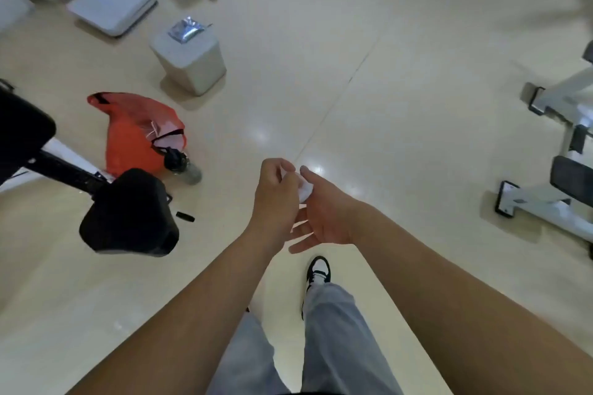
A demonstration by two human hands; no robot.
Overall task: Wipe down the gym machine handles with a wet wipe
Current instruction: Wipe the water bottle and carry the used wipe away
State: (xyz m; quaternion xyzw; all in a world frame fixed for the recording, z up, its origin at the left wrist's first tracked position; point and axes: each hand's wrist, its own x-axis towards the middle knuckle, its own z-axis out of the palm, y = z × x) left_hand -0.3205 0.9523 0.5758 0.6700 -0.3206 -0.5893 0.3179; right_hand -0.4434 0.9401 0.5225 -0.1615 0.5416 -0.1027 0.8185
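A crumpled white wet wipe sits between my two hands, in front of me above the floor. My left hand has its fingers curled around the wipe from the left. My right hand lies beside it with the palm turned up, the thumb touching the wipe and the other fingers straight and spread. A silver wipe packet lies on top of a small white bin at the upper left. No machine handle shows in this view.
A black padded machine seat on a black bar stands at the left. Beside it lie an orange plastic bag and a bottle. A grey machine frame stands at the right. My foot is below my hands.
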